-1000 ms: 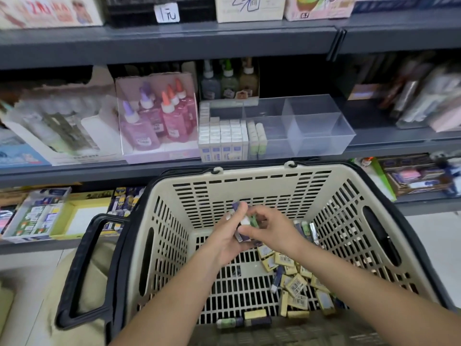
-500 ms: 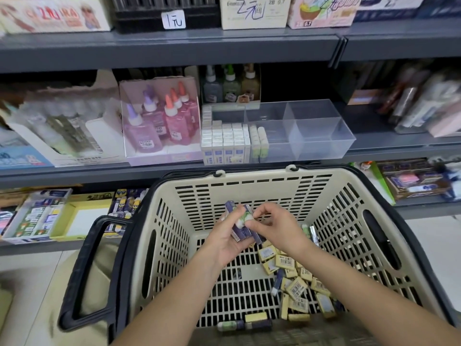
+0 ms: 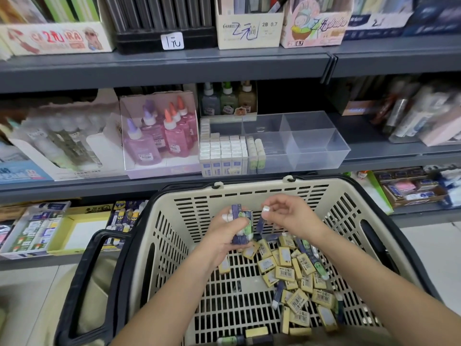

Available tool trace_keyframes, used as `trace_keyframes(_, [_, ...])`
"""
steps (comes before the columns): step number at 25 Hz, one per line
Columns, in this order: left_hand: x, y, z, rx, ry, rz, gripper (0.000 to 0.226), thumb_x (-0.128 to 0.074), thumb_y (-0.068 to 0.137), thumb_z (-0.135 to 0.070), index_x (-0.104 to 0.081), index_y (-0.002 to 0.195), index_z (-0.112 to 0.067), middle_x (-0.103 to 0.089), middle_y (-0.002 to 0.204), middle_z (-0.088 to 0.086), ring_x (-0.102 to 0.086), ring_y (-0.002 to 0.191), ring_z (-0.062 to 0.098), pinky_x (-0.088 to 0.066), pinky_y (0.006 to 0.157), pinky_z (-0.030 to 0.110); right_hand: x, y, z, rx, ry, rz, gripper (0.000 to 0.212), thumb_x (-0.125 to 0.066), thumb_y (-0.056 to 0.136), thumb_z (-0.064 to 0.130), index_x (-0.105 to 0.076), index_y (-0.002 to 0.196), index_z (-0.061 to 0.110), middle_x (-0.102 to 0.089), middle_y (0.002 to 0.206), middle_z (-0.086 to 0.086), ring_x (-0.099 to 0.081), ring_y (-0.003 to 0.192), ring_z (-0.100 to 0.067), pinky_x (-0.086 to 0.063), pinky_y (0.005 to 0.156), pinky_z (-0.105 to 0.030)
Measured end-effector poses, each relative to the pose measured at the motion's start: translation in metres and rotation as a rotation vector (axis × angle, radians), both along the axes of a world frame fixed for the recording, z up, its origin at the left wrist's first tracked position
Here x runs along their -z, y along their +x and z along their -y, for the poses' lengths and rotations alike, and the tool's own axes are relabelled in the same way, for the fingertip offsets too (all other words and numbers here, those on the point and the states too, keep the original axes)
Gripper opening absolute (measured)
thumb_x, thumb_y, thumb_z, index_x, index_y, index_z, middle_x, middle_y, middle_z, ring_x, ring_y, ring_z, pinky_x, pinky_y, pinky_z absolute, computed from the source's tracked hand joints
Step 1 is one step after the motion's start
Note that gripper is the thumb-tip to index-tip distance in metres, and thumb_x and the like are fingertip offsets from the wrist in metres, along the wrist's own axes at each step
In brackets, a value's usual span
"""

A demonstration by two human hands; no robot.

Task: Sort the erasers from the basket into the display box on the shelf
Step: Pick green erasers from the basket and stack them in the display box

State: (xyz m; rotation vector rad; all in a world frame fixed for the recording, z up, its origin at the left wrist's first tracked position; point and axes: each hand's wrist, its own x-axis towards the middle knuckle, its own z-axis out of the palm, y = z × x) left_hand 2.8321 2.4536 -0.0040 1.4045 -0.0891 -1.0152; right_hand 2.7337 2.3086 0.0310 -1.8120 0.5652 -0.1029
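Observation:
A beige basket [image 3: 252, 196] with a black rim and handles stands below the shelf. Many yellow-sleeved erasers [image 3: 291, 275] lie on its floor, mostly at the right. My left hand [image 3: 224, 236] is shut on a small bundle of erasers [image 3: 240, 227] with dark blue and green sleeves, held upright over the basket. My right hand [image 3: 289, 216] pinches one dark-sleeved eraser [image 3: 263, 217] by its white end, just right of the bundle. The clear display box [image 3: 314, 143] sits on the shelf above. Its left compartment holds rows of white erasers [image 3: 224, 151]; the right compartments hold nothing.
A pink box of glue bottles [image 3: 157, 136] stands left of the display box, with small bottles [image 3: 228, 99] behind. Cartons of pencils and leads line the upper shelf [image 3: 174, 68]. Stationery trays [image 3: 35, 228] sit on the lower shelf at the left, more boxes [image 3: 411, 188] at the right.
Both hands rose a little above the basket floor. My right hand drew apart from the left one, taking a single eraser with it. The view moved closer to the shelf.

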Motion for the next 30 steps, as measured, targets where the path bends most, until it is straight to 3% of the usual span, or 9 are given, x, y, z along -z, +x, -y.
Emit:
trace_keyframes(5, [-0.029,0.025,0.007,-0.036,-0.061,0.126,0.022,-0.061,0.083,-0.001,-0.063,0.095,-0.019,-0.063,0.086,0.007,-0.064,0.068,0.020,-0.056,0.057,0.035,-0.040,0.028,0.037,0.133,-0.169,0.154,0.011,-0.072,0.078,0.013,-0.063,0.082,0.019,-0.067,0.068,0.002,-0.066,0.059,-0.006,-0.052,0.055,-0.017])
trace_keyframes(9, [-0.049,0.039,0.009,-0.068,-0.128,0.147,0.024,-0.061,0.083,-0.001,-0.063,0.097,-0.020,-0.066,0.087,0.005,-0.065,0.073,0.020,-0.058,0.061,0.041,-0.073,0.071,0.074,0.289,-0.399,0.265,0.006,-0.068,0.082,0.016,-0.066,0.083,0.021,-0.067,0.073,0.003,-0.065,0.068,-0.010,-0.051,0.070,-0.018])
trace_keyframes(12, [-0.055,0.042,0.009,-0.057,-0.162,0.136,0.024,-0.061,0.084,0.000,-0.065,0.095,-0.021,-0.068,0.087,0.004,-0.065,0.073,0.019,-0.059,0.062,0.043,-0.080,0.099,0.085,0.246,-0.666,0.186,0.008,-0.066,0.083,0.022,-0.068,0.089,0.019,-0.065,0.080,0.005,-0.060,0.074,-0.009,-0.036,0.067,-0.006])
trace_keyframes(15, [-0.054,0.040,0.008,-0.016,-0.159,0.137,0.025,-0.060,0.084,0.001,-0.065,0.095,-0.021,-0.067,0.089,0.005,-0.065,0.076,0.021,-0.056,0.057,0.036,-0.077,0.114,0.086,0.128,-0.787,0.144,0.007,-0.065,0.084,0.018,-0.068,0.089,0.016,-0.063,0.083,0.008,-0.059,0.080,-0.012,-0.032,0.068,-0.007])
trace_keyframes(22, [-0.048,0.041,0.007,0.001,-0.140,0.116,0.025,-0.060,0.084,0.002,-0.065,0.096,-0.019,-0.066,0.085,0.005,-0.065,0.073,0.021,-0.056,0.059,0.037,-0.080,0.125,0.086,-0.035,-0.915,0.097,0.007,-0.062,0.085,0.019,-0.065,0.091,0.017,-0.067,0.091,0.000,-0.061,0.084,-0.021,-0.050,0.079,-0.034])
trace_keyframes(30, [-0.050,0.037,0.009,0.017,-0.135,0.109,0.025,-0.061,0.083,0.002,-0.066,0.088,-0.022,-0.067,0.078,0.003,-0.065,0.062,0.015,-0.055,0.055,0.035,-0.074,0.118,0.080,-0.047,-1.007,0.125,0.015,-0.057,0.089,0.022,-0.067,0.098,0.017,-0.069,0.092,-0.005,-0.062,0.084,-0.024,-0.053,0.077,-0.039])
